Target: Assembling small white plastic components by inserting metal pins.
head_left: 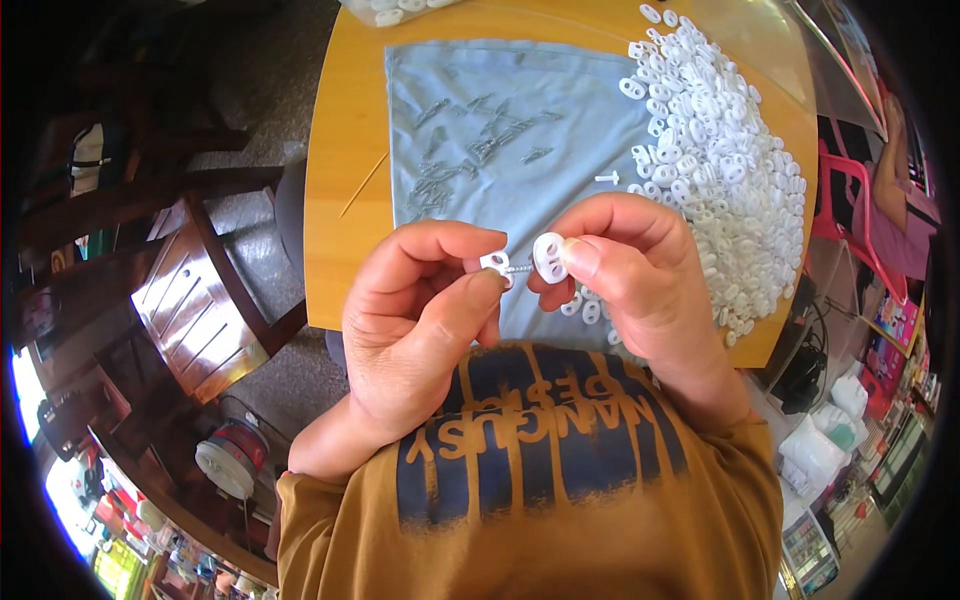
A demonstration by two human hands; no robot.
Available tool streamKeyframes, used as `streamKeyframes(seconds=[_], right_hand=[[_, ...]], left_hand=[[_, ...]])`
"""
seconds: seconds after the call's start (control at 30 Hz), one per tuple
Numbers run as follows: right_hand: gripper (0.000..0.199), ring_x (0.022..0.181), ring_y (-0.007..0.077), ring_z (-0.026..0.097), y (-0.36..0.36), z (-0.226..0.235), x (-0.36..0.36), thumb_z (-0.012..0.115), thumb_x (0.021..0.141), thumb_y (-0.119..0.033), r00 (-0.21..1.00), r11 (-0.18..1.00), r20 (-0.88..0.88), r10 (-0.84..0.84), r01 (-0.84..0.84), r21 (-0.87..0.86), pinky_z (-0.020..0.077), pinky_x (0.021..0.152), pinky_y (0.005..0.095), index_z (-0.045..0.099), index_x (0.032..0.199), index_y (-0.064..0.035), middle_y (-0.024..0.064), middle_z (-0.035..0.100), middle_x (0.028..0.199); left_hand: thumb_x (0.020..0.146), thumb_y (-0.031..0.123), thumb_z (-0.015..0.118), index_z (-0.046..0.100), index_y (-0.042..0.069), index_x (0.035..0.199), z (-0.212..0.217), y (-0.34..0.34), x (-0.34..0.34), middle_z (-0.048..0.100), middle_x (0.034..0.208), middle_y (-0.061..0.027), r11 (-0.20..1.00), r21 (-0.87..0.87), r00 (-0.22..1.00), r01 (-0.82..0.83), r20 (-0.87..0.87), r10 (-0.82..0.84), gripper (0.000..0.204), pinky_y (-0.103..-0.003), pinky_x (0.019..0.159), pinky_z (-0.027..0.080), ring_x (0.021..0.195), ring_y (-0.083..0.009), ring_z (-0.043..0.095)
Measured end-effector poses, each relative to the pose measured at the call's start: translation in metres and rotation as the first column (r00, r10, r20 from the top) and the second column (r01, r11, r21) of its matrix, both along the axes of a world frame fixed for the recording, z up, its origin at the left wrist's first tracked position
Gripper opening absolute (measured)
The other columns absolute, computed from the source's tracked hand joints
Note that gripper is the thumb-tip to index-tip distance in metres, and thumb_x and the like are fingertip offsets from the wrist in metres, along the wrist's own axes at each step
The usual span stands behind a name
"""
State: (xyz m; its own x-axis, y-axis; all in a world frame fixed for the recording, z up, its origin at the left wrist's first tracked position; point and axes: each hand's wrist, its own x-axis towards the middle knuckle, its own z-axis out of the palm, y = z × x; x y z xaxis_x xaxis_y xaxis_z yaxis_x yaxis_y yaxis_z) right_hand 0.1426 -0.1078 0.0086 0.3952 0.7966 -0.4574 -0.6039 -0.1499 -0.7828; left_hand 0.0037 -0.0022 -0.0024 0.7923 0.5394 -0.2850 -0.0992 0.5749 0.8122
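Note:
My left hand is closed in a pinch on a small white plastic piece with a hole. A thin metal spring sticks out from that piece toward the right. Between thumb and fingers, my right hand grips a white oval plastic piece with two holes, tilted so its face shows. The spring's tip comes close to this oval piece; I cannot tell whether they touch. Beyond my hands, several loose springs lie scattered on a grey-blue cloth.
A large heap of white oval pieces covers the right side of the wooden table. One small white T-shaped part lies beside it. A thin stick rests left of the cloth. A clear bag of white pieces is at the far edge.

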Motion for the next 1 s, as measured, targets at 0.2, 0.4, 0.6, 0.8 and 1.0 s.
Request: streamKeyframes(seconds=[0.2, 0.4, 0.6, 0.8, 1.0], right_hand=[[0.013, 0.075, 0.0093, 0.059, -0.002, -0.001, 0.003, 0.059, 0.085, -0.009, 0.997, 0.997, -0.037, 0.068, -0.067, 0.038, 0.0473, 0.066, 0.0218, 0.063, 0.090, 0.0026, 0.0058, 0.064, 0.082], [0.012, 0.075, 0.0085, 0.058, -0.002, 0.002, 0.002, 0.060, 0.085, -0.008, 0.998, 0.998, -0.022, 0.056, -0.056, 0.014, 0.0466, 0.065, 0.0204, 0.063, 0.090, 0.0021, 0.0048, 0.064, 0.081], [0.011, 0.072, 0.0111, 0.057, -0.003, 0.002, 0.002, 0.055, 0.083, -0.006, 0.955, 0.994, 0.276, 0.107, -0.103, -0.029, 0.0457, 0.066, 0.0232, 0.060, 0.084, 0.0041, 0.0076, 0.062, 0.080], [0.005, 0.074, 0.0114, 0.054, -0.002, -0.004, 0.002, 0.057, 0.081, 0.001, 0.794, 0.984, 0.599, 0.103, -0.171, 0.057, 0.0422, 0.067, 0.0241, 0.060, 0.084, 0.0034, 0.0080, 0.060, 0.082], [0.006, 0.064, 0.0112, 0.058, 0.003, -0.010, 0.000, 0.063, 0.077, -0.001, 0.709, 0.984, 0.705, 0.022, -0.142, 0.112, 0.0459, 0.060, 0.0216, 0.063, 0.083, 0.0001, 0.0056, 0.061, 0.071]], left_hand=[[0.084, -0.005, 0.055, 0.055, -0.002, 0.105, -0.003, -0.001, -0.003, 0.054, 0.081, -0.0007, 0.997, 0.075, 1.000, 0.016, 0.005, -0.017, 0.021, -0.016, 0.055, 0.042, 0.062, -0.0042, 0.052], [0.084, -0.006, 0.055, 0.056, -0.002, 0.104, -0.004, -0.002, -0.003, 0.053, 0.080, -0.0007, 0.996, 0.084, 1.000, 0.005, -0.018, -0.003, 0.021, -0.016, 0.055, 0.041, 0.062, -0.0038, 0.052], [0.083, -0.006, 0.055, 0.056, -0.001, 0.104, -0.006, -0.002, -0.002, 0.053, 0.081, -0.0003, 0.988, 0.155, 0.999, 0.002, -0.035, 0.003, 0.021, -0.015, 0.055, 0.041, 0.062, -0.0032, 0.051], [0.083, -0.007, 0.055, 0.056, -0.001, 0.103, -0.005, -0.003, -0.002, 0.052, 0.082, 0.0004, 0.978, 0.211, 0.998, 0.001, -0.056, 0.011, 0.021, -0.015, 0.056, 0.041, 0.063, -0.0021, 0.051], [0.083, -0.007, 0.056, 0.056, 0.000, 0.102, -0.008, -0.005, 0.001, 0.053, 0.084, -0.0004, 0.977, 0.211, 0.998, -0.010, -0.052, 0.021, 0.020, -0.015, 0.058, 0.042, 0.064, -0.0020, 0.051]])
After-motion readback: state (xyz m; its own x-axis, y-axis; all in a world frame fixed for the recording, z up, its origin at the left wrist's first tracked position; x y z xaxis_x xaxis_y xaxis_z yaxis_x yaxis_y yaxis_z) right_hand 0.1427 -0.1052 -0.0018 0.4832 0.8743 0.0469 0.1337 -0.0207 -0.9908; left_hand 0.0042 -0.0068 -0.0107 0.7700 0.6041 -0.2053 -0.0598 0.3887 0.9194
